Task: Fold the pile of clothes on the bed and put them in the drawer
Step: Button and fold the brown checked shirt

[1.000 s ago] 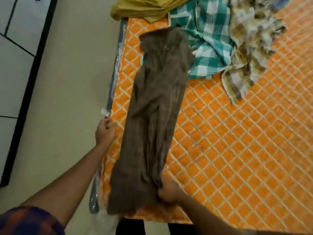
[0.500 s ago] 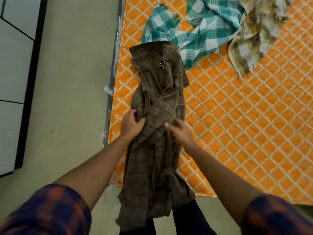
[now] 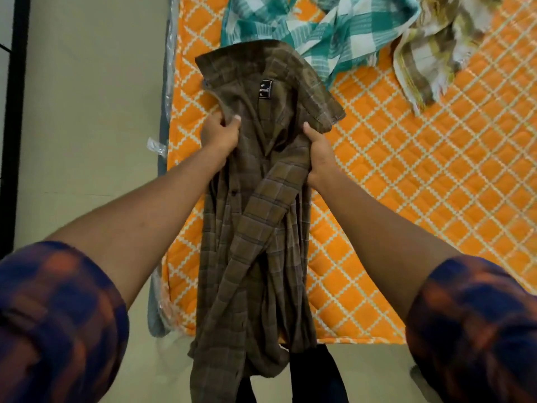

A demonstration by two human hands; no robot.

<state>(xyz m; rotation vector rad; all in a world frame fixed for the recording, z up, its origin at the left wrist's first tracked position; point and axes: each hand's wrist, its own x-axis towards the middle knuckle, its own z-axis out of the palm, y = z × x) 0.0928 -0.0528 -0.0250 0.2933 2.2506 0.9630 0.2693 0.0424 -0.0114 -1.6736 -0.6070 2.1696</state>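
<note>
A brown plaid shirt (image 3: 255, 228) lies lengthwise along the left side of the orange quilted bed (image 3: 421, 199), collar away from me and black neck label showing. Its hem hangs over the bed's near edge. My left hand (image 3: 219, 133) grips the shirt's left shoulder just below the collar. My right hand (image 3: 318, 154) grips the right shoulder, thumb on top of the cloth. One sleeve lies folded diagonally across the shirt's front.
A teal-and-white checked cloth (image 3: 316, 27) lies bunched beyond the collar. A yellow, brown and white checked cloth (image 3: 436, 50) sits at the back right. Pale floor (image 3: 93, 112) runs along the bed's left edge. No drawer is in view.
Both hands moved up the shirt from its lower part to the shoulders and took hold there. The shirt slid toward me, so its hem hangs over the bed's edge.
</note>
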